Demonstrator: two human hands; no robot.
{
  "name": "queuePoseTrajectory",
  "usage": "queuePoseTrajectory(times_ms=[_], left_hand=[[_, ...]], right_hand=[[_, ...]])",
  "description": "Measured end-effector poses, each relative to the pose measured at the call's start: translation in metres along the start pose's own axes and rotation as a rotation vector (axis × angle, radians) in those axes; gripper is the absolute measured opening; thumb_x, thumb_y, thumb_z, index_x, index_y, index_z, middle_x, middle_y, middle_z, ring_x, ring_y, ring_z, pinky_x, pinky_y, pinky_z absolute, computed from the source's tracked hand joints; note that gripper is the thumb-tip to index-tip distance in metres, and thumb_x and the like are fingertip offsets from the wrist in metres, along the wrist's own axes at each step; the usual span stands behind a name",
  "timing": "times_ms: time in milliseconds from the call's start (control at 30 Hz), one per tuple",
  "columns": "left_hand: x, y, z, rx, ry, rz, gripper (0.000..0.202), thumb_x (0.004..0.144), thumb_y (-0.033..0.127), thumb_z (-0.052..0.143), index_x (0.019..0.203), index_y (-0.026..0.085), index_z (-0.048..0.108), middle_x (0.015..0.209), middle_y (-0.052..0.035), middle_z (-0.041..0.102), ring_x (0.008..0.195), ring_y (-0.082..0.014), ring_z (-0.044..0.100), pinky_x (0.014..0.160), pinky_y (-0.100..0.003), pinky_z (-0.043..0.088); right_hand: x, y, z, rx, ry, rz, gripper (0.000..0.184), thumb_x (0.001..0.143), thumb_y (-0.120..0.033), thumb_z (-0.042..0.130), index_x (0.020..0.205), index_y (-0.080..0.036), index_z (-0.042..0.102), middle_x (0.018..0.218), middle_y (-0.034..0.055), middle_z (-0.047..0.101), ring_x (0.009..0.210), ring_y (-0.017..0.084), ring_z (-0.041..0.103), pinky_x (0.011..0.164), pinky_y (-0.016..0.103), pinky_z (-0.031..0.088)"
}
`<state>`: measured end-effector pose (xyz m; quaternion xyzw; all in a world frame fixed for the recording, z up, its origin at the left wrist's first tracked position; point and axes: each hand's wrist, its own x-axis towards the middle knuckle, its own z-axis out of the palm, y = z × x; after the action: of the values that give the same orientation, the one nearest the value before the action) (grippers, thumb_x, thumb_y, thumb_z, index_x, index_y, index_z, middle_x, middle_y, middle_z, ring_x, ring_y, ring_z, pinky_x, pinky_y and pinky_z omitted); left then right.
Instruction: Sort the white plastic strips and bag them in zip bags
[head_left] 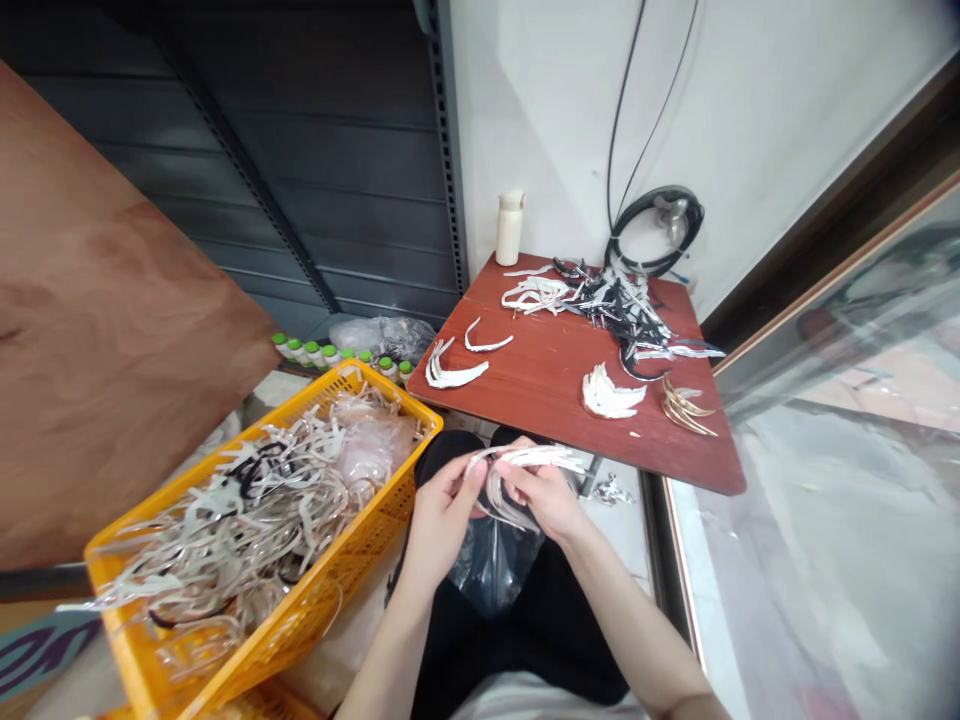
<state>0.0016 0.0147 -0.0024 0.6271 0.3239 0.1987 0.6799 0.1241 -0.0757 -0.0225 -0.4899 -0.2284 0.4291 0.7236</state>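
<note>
My left hand (pixel 442 505) and my right hand (pixel 544 495) meet in front of me, over my lap. Both pinch a small bundle of pale curved strips (pixel 525 462), thin white and silvery pieces shaped like headbands. The left fingers grip the bundle's left end; the right fingers close around its middle. A crumpled clear plastic bag (pixel 491 565) lies on my lap just below the hands.
A yellow plastic basket (pixel 360 530) full of tangled pale strips stands at my left. A small red-brown table (pixel 555 375) ahead holds sorted stacks of white and gold strips, a black-and-white tangled heap, and a white bottle (pixel 509 228). Green-capped bottles (pixel 330 353) line the floor behind the basket.
</note>
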Motion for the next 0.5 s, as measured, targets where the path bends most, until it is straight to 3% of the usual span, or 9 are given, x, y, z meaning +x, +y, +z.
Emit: queuePoseTrajectory(times_ms=[100,267,400,500], left_hand=[[0.000,-0.003,0.001,0.081,-0.143,-0.022,0.043,0.086,0.049,0.058,0.118,0.021,0.067,0.102,-0.0073,0.072,0.084,-0.0241,0.068,0.061,-0.031,0.060],[0.002,-0.005,-0.006,0.103,-0.367,-0.026,0.037,0.087,0.041,0.060,0.119,0.023,0.065,0.103,-0.0053,0.071,0.094,-0.0236,0.067,0.072,-0.030,0.057],[0.007,-0.011,-0.011,0.097,-0.409,-0.093,0.036,0.086,0.042,0.061,0.114,0.020,0.066,0.100,-0.0068,0.070,0.092,-0.0241,0.066,0.068,-0.029,0.055],[0.011,-0.016,-0.011,0.047,-0.441,-0.115,0.036,0.085,0.042,0.062,0.111,0.018,0.067,0.094,-0.0065,0.070,0.086,-0.0217,0.065,0.068,-0.028,0.054]], right_hand=[[0.000,-0.004,-0.001,-0.064,-0.027,0.037,0.027,0.079,-0.039,0.074,0.091,-0.017,0.063,0.051,-0.0073,0.046,0.044,0.007,0.036,0.043,0.020,0.026],[0.002,-0.010,-0.008,-0.128,-0.128,0.116,0.029,0.078,-0.037,0.075,0.095,-0.017,0.065,0.060,-0.0049,0.054,0.045,0.006,0.041,0.040,0.018,0.028],[0.004,-0.014,-0.011,-0.164,-0.240,0.146,0.034,0.074,-0.034,0.078,0.102,-0.018,0.067,0.072,-0.0007,0.063,0.054,0.009,0.051,0.044,0.018,0.033],[0.007,-0.012,-0.011,-0.209,-0.219,0.146,0.027,0.076,-0.036,0.076,0.093,-0.016,0.070,0.063,-0.0013,0.061,0.048,0.008,0.049,0.042,0.018,0.031]])
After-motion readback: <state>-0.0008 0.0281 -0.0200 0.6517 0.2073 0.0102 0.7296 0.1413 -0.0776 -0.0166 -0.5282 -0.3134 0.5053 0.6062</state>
